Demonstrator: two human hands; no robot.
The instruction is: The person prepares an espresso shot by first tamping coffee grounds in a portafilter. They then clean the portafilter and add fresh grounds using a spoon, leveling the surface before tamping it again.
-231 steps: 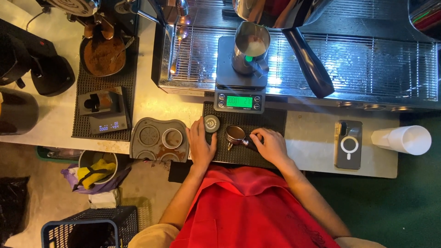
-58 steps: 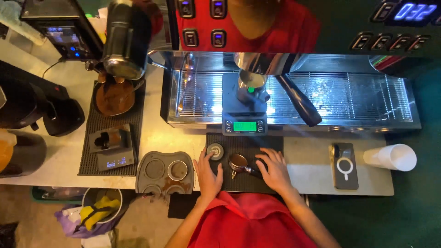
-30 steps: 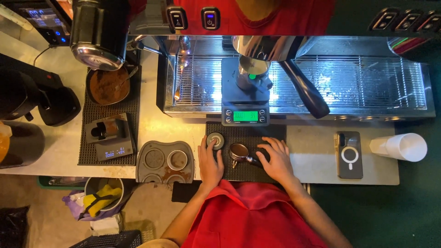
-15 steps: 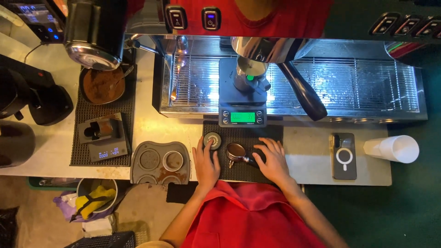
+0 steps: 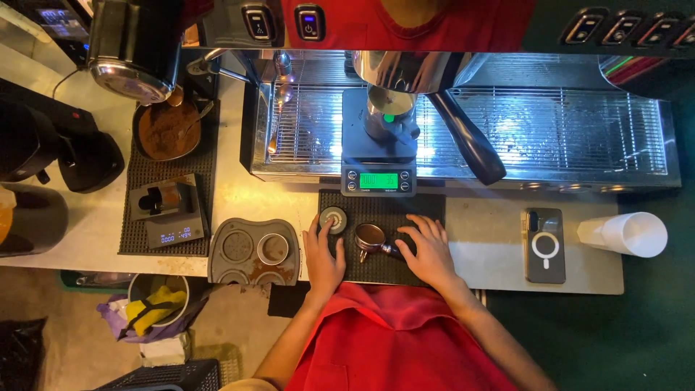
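My left hand [image 5: 323, 255] lies on the black rubber mat [image 5: 384, 206] with its fingers apart. Thumb and forefinger flank a small round metal tamper [image 5: 333, 218] and touch its edge. A portafilter [image 5: 371, 235] with a brown coffee-stained basket sits on the mat between my hands. Its dark handle runs right under my right hand [image 5: 427, 250], which covers and holds it with the fingers fanned over the mat. I wear a red apron [image 5: 405, 340].
Behind the mat a scale with a green display [image 5: 379, 179] carries a steel pitcher [image 5: 389, 116] on the espresso machine's drip tray [image 5: 565, 130]. A grey knock tray [image 5: 253, 250], a small scale [image 5: 172, 217] and a grinder [image 5: 137, 51] stand left. A phone [image 5: 544, 246] and white cup [image 5: 630, 233] lie right.
Both hands stay on the mat around the tamper and portafilter. Only the view has shifted slightly.
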